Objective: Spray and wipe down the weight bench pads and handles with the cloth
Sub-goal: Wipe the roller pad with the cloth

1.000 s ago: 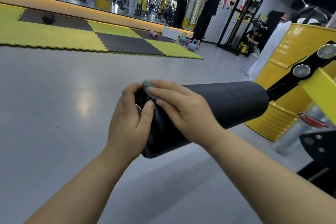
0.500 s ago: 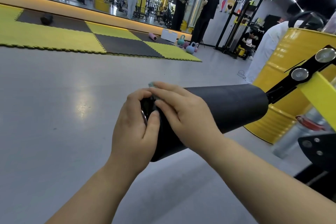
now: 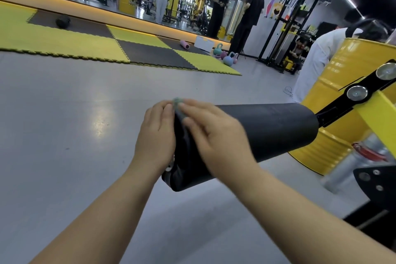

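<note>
So the black roller pad point(image 3: 267, 130) sat pretty much dead center, sticking out from a black bracket point(image 3: 340, 103) on the yellow frame point(image 3: 379, 113) over at 3 o'clock, with its free end pointing toward 7 o'clock. The left hand point(image 3: 156, 135) was cupped against that free end, fingers packed close together and their tips bent over the top edge. The right hand point(image 3: 216, 135) lay across the top of the pad just beside it. It was kinda blurry, but the fingers looked mostly straight and side by side, pressing the cloth point(image 3: 177, 102) down. Only a little teal scrap of the cloth poked out between the two sets of fingertips, at the pad's upper rim. A big yellow drum point(image 3: 334, 75) stood behind the bracket around 2 o'clock. Yellow-and-black floor mats point(image 3: 90, 45) were off at 10 o'clock, and a few kettlebells point(image 3: 229, 59) sat on the grey floor point(image 3: 64, 124) at their far corner, near 12 o'clock.
</note>
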{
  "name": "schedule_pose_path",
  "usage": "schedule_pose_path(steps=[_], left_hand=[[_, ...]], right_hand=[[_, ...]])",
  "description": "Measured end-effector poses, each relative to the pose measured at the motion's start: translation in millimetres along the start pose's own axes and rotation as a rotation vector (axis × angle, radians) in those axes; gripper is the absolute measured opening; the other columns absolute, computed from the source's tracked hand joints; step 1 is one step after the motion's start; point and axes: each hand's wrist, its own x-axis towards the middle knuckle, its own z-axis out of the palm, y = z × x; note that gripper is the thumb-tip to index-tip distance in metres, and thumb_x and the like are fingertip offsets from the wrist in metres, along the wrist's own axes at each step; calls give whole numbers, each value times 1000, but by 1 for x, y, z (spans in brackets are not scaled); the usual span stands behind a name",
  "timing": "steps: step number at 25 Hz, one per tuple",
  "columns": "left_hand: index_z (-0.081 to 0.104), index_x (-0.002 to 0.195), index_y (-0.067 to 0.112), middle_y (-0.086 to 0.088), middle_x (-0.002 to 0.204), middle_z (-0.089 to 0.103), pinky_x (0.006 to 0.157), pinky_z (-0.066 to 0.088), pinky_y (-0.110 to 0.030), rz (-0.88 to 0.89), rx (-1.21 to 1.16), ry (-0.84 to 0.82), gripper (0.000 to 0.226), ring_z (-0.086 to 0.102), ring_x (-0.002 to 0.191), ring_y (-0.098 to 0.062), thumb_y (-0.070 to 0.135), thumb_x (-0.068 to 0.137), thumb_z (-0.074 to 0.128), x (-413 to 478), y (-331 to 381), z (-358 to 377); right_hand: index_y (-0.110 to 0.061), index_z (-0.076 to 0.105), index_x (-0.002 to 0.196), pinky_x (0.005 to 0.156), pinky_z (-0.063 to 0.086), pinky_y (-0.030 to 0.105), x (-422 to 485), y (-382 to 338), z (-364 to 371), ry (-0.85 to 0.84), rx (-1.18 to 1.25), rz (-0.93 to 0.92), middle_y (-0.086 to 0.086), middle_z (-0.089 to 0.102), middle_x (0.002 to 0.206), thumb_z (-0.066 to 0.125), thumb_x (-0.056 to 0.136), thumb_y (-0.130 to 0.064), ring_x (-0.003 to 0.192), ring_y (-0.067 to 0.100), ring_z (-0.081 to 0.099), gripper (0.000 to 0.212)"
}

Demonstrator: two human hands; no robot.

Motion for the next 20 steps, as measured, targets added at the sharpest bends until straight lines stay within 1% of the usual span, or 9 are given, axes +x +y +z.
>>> schedule_pose_path(steps=[2, 4, 6, 9, 10, 13, 16, 18, 20], left_hand=[[55, 114, 29, 11, 118, 51, 103, 40, -39, 33, -17, 41, 30, 49, 112, -7, 31, 99, 29, -1, -2, 0], [54, 117, 28, 13, 117, 50, 102, 38, -31, 65, 15, 56, 29, 47, 111, -6, 28, 99, 32, -3, 0, 0], [53, 121, 26, 15, 117, 47, 96, 33, -22, 84, 69, 58, 30, 43, 109, -3, 27, 98, 33, -6, 3, 0], [54, 115, 24, 14, 112, 47, 90, 34, -23, 107, 153, 67, 27, 43, 104, -3, 30, 97, 35, -12, 12, 0], [55, 109, 23, 12, 110, 48, 89, 37, -26, 178, 245, 77, 27, 45, 102, -6, 34, 94, 35, -15, 17, 2], [55, 108, 22, 2, 114, 53, 92, 35, -35, 480, 735, -72, 43, 48, 103, -19, 40, 85, 24, -27, 52, 23], [41, 125, 23, -2, 127, 47, 95, 32, -36, 470, 1009, -252, 35, 44, 114, -23, 33, 94, 26, -22, 81, 50], [35, 131, 22, -5, 133, 43, 92, 35, -38, 419, 1117, -353, 42, 41, 120, -25, 43, 94, 32, -12, 84, 62], [31, 136, 23, -6, 136, 39, 96, 34, -47, 344, 1320, -459, 63, 38, 123, -29, 63, 88, 35, -7, 79, 73]], right_hand=[[-7, 67, 114, 103, 41, 30, -8, 7, -1, 9, 67, -241, 7, 63, 123, 51, 92, -16, 113, 18, 58, 28], [-3, 66, 111, 104, 41, 38, -14, 46, -14, 14, 36, -323, 11, 62, 121, 52, 92, -10, 112, 22, 60, 25], [-5, 66, 111, 103, 42, 38, -23, 98, -29, 96, -91, -124, 9, 62, 120, 52, 93, -11, 112, 22, 60, 24], [-16, 64, 119, 107, 36, 30, -22, 140, -53, 212, -96, 533, -2, 60, 127, 49, 96, -20, 122, 19, 53, 28], [-17, 65, 119, 107, 35, 28, -18, 135, -48, 220, -93, 616, -3, 60, 128, 48, 97, -21, 122, 19, 52, 28], [-9, 67, 114, 106, 29, 20, -18, 82, -24, 161, -67, 228, 2, 62, 124, 49, 94, -13, 119, 14, 53, 26], [2, 63, 116, 110, 34, 38, -34, 90, -25, 78, -29, -253, 9, 54, 130, 46, 97, -11, 122, 24, 52, 28], [2, 61, 117, 109, 35, 42, -37, 138, -42, 53, -142, -296, 13, 54, 129, 45, 97, -10, 121, 28, 52, 28], [-3, 62, 118, 109, 34, 38, -41, 190, -55, 106, -241, -90, 12, 58, 128, 45, 98, -14, 120, 26, 54, 29]])
